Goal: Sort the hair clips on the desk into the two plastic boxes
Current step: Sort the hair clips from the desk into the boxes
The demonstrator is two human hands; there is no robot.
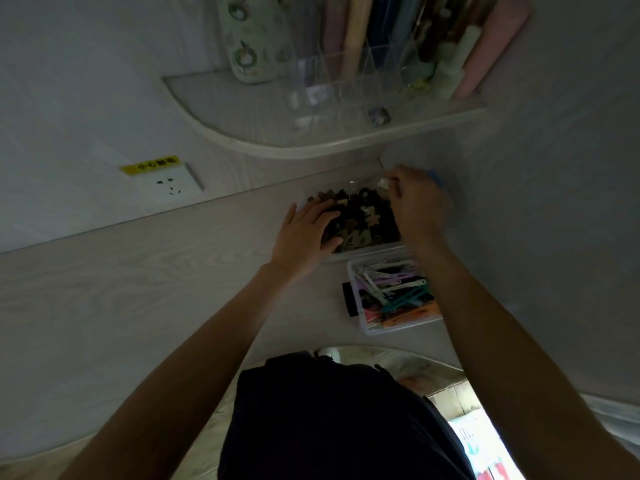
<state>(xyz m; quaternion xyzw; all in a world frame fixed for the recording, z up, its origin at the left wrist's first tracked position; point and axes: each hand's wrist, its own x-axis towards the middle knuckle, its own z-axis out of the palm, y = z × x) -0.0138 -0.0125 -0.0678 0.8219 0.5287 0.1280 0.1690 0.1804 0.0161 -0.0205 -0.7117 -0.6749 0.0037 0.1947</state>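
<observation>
Fingers of left hand (304, 230) spread flat over dark clips (363, 220) heaped in far box (367, 252); right hand (415, 202) pinching small pale clip (383, 183) above it: light, stiff, likely slippery, best nipped by edges.

Wall socket (172, 183), shelf (277, 147), clear organizer (346, 74)

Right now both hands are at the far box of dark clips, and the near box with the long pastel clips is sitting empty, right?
Not empty: the head view shows the near box full of long pastel clips. Both the left hand and right hand are at the far box of dark clips.
</observation>
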